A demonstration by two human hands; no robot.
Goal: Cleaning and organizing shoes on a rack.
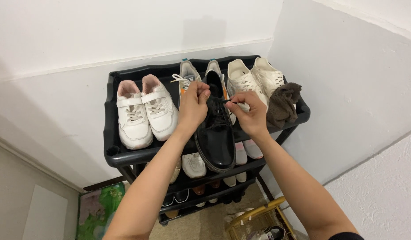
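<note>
Item: black shoe rack (pixel 113 111), plastic, tiered, set into a corner between two white walls. Top shelf, front edge, near the middle: one glossy black lace-up shoe (pixel 215 142), toe pointing toward the person and overhanging the front edge slightly, heel toward the back. Left hand (pixel 193 106): fingers closed in a pinch on a black lace at the upper part of the shoe, thumb and forefinger pressed together. Right hand (pixel 251 113): fingers likewise curled and pinched shut on a lace end, held just to the right of the shoe's lacing (the lace itself is thin and partly hidden by the fingers). Both forearms are bare and reach in from the bottom of the view. Top shelf, left side: a pair of white child's sneakers (pixel 145 113) with straps and pink lining, toes toward the front edge. Behind the black shoe, toward the back edge: a pair of white sneakers with orange and teal accents (pixel 186 78), partly covered by the hands. Back right corner: a pair of cream lace-up sneakers (pixel 254 78). Right edge: a crumpled brown cloth (pixel 283 104), draped just beside the cream pair. Lower shelves: several more shoes (pixel 194 164), light and dark, only partly visible. Floor, to the right of the rack: a yellow wire basket (pixel 254 220) holding a shoe. Floor, left: a green patterned mat (pixel 99 209).
</note>
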